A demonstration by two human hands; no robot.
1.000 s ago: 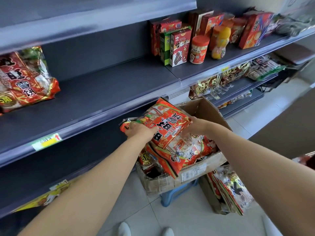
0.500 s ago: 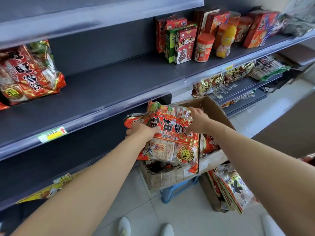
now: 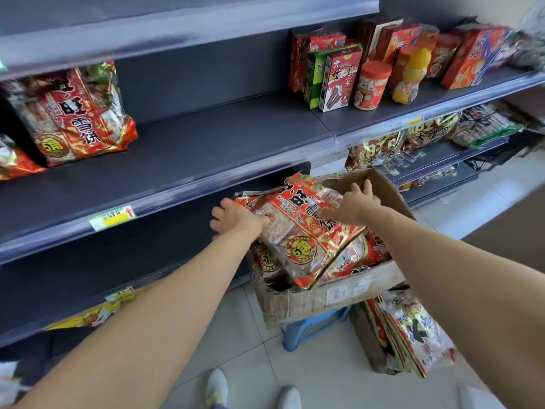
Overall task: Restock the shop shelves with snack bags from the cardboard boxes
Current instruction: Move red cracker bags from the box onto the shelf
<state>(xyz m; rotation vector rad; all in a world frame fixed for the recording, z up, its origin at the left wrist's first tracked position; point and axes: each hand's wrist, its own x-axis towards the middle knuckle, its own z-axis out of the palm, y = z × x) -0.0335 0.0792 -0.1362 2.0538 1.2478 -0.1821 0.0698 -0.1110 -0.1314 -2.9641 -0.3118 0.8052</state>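
1. Over the last second the snack bag [image 3: 300, 231] came up off the pile in the cardboard box [image 3: 309, 302] and was turned from lying flat to a slant, its printed face toward the camera.
2. It was held in the air above the box, its top edge just below the front lip of the shelf [image 3: 206, 149].
3. The left hand [image 3: 239, 221] gripped the bag's left edge, fingers [image 3: 219, 216] curled round it.
4. The right hand [image 3: 352, 206] had shifted from a pinch at the top to lying spread on the upper right corner, fingers [image 3: 358, 188] fairly straight.
5. More bags remained in the box.
6. Judging by this, the pick was done; the bare shelf stretch beside the matching shelved bag [image 3: 76, 116] looked the likely spot.
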